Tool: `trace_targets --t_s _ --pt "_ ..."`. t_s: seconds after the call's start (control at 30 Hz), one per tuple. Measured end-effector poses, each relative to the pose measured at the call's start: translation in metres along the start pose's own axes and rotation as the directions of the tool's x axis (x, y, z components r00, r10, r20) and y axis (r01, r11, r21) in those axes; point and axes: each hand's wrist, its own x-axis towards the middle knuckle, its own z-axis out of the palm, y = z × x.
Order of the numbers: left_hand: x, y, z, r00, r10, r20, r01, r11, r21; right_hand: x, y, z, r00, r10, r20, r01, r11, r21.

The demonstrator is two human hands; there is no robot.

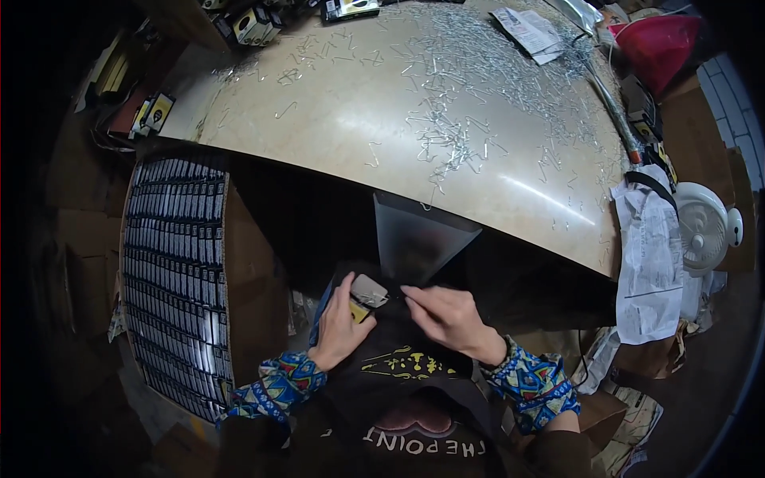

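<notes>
My left hand [341, 328] is closed round a small box [360, 311] with yellow and black on its side and a pale grey-white top end. It is held in front of my dark apron, below the table's near edge. Just right of the box, my right hand [448, 316] has thumb and forefinger pinched together; whatever they hold is too small to make out. The two hands are close but apart. Beyond them, bent metal wire hooks [453, 139] lie scattered in a thick spread over the pale tabletop [319, 119].
To the left stands a large carton [177, 279] packed with rows of small boxes. A grey metal panel [418, 235] sits under the table edge. At right are a white fan [703, 227], hanging paper sheets [649, 271] and a red scoop-like thing [657, 48]. More small boxes [153, 113] lie at the far left.
</notes>
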Motion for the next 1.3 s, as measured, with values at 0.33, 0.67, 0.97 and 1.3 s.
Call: trace_targets --t_s 0.33,0.67,0.97,1.3 --pt "0.02 0.038 0.002 0.948 0.254 -0.192 -0.271 0.961 -0.065 0.003 -0.004 0.041 0.99 0.004 -0.14 0.017 0.989 0.148" --pt "0.029 0.06 -0.001 0.944 0.237 -0.229 -0.278 0.945 -0.17 0.021 -0.017 0.018 0.977 -0.027 -0.209 0.036 0.999 0.038" --pt "0.034 0.069 -0.007 0.98 0.11 -0.168 -0.161 0.929 -0.334 0.019 -0.021 0.004 0.897 0.008 -0.442 0.049 0.992 0.117" --pt "0.032 0.071 -0.005 0.978 0.161 -0.135 -0.194 0.937 -0.29 0.027 -0.02 0.012 0.96 -0.022 -0.28 0.023 1.0 0.003"
